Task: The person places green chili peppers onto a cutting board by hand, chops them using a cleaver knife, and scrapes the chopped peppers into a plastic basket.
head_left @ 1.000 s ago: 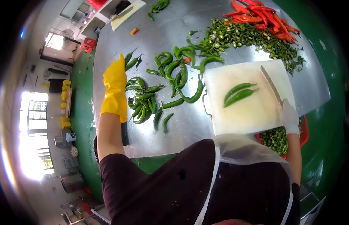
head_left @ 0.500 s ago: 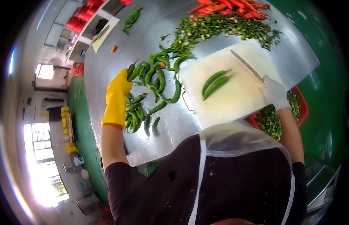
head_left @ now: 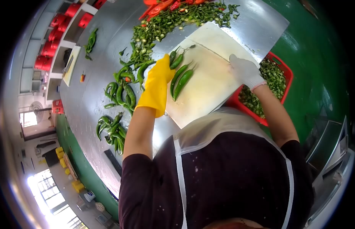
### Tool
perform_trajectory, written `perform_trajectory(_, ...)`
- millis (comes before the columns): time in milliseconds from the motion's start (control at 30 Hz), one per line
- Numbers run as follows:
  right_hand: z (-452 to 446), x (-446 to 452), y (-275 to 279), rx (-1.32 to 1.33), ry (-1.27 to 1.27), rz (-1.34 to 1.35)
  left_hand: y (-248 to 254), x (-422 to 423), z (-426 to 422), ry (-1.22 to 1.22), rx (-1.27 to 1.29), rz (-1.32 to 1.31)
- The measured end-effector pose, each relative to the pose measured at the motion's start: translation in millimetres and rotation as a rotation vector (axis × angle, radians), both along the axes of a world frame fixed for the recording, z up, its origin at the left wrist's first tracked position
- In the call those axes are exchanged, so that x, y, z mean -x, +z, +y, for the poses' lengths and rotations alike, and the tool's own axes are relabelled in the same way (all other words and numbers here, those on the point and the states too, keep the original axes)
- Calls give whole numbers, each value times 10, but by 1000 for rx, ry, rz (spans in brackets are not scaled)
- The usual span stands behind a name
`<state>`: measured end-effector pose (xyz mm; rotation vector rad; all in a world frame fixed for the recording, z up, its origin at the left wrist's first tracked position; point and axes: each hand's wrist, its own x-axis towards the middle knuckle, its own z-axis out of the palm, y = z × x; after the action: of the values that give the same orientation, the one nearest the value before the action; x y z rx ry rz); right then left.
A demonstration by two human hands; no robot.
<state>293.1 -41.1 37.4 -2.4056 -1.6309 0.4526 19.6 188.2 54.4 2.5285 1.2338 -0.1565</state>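
Observation:
My left hand [head_left: 158, 84], in a yellow rubber glove, is closed around a couple of green chillies [head_left: 177, 61] at the left side of the white cutting board [head_left: 211, 87]. Their stems stick out over the board. Beside them, two more green chillies [head_left: 182, 82] lie side by side on the board. My right hand [head_left: 246, 70], in a white glove, grips a knife [head_left: 211, 51] at the board's right side. The blade points away to the upper left, low over the board; its handle is hidden in the glove.
Loose whole green chillies [head_left: 122, 93] and another heap of them [head_left: 112, 131] lie on the metal table [head_left: 89, 84]. Chopped green pieces [head_left: 166, 26] and red peppers [head_left: 162, 7] are beyond the board. A red basket [head_left: 287, 74] of cut green pieces stands at the right.
My left hand has moved from the chilli pile to the board, bringing green chillies. The view has turned and shifted; my right hand still holds the knife at the board's right side.

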Motion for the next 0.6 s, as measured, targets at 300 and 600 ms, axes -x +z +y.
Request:
perform_trajectory(300, 79, 157, 329, -36, 4, 161, 92, -83, -400, -11, -133, -99)
perform_trajectory(600, 677, 142, 163, -141, 193, 144, 45, -142, -383, -19, -164, -133)
